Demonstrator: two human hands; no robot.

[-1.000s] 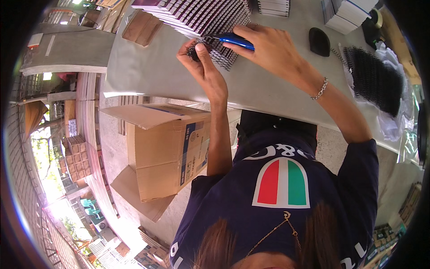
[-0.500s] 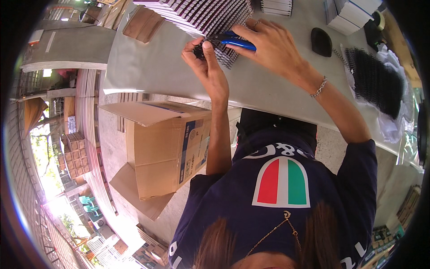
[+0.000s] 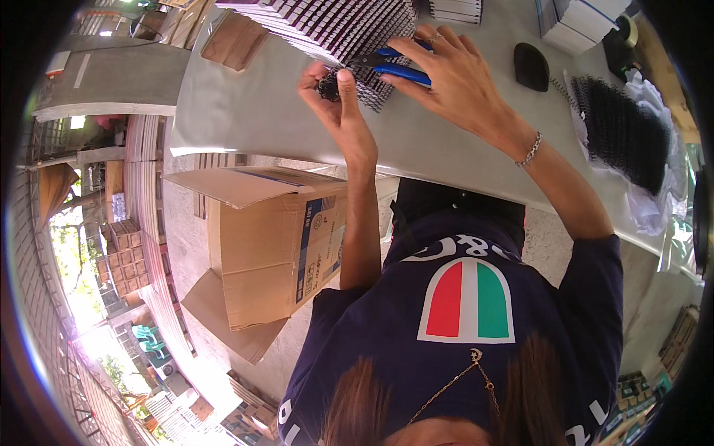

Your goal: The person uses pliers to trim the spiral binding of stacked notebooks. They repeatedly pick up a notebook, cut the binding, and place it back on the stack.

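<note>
In the head view, the right hand (image 3: pixel 465 80) is closed around the blue-handled pliers (image 3: pixel 405 73), whose handles stand a little apart, with the dark tip at the spiral-bound stack (image 3: pixel 320 22). The left hand (image 3: pixel 341 108) has its fingers curled around a dark coil bunch (image 3: pixel 327 88), beside that tip. The stack lies on the grey table (image 3: pixel 253 100), its nearest part well back from the near edge; more black coils (image 3: pixel 625 134) lie toward the right edge. I judge the pliers rigid and fairly light, best held by both handles. The coils look thin, springy and easy to bend, so a gentle pinch is suitable; the stack seems heavy and should be supported from below.
</note>
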